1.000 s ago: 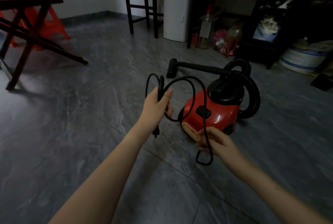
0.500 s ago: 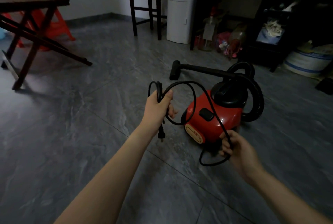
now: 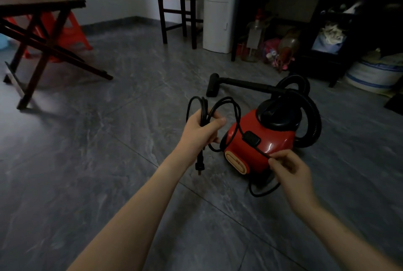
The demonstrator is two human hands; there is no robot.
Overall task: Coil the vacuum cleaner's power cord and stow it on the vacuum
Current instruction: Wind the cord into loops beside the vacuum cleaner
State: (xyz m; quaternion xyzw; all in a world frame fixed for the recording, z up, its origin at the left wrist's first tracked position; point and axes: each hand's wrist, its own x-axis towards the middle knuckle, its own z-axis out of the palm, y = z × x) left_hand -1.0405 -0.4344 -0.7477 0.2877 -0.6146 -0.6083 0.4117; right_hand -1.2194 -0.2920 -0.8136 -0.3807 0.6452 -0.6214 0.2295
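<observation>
A red canister vacuum (image 3: 259, 142) with a black top, ribbed hose (image 3: 314, 116) and wand (image 3: 246, 84) sits on the grey tiled floor at centre right. My left hand (image 3: 199, 132) is closed around a few loops of the black power cord (image 3: 236, 113), and the plug (image 3: 199, 165) dangles below it. From those loops the cord runs across the vacuum's front to my right hand (image 3: 289, 171), which pinches it just beside the vacuum's right front corner. A slack loop of cord (image 3: 259, 193) lies on the floor under my right hand.
A dark wooden folding table (image 3: 41, 30) stands at the left with a red stool behind it. A wooden chair (image 3: 178, 6) and a white appliance (image 3: 220, 9) are at the back. Bottles, bags and a dark shelf (image 3: 327, 37) crowd the right rear.
My right hand has slid along the cord to the right and up beside the vacuum's corner, pulling the stretch between my hands straighter. My left hand holds its loops about where it was.
</observation>
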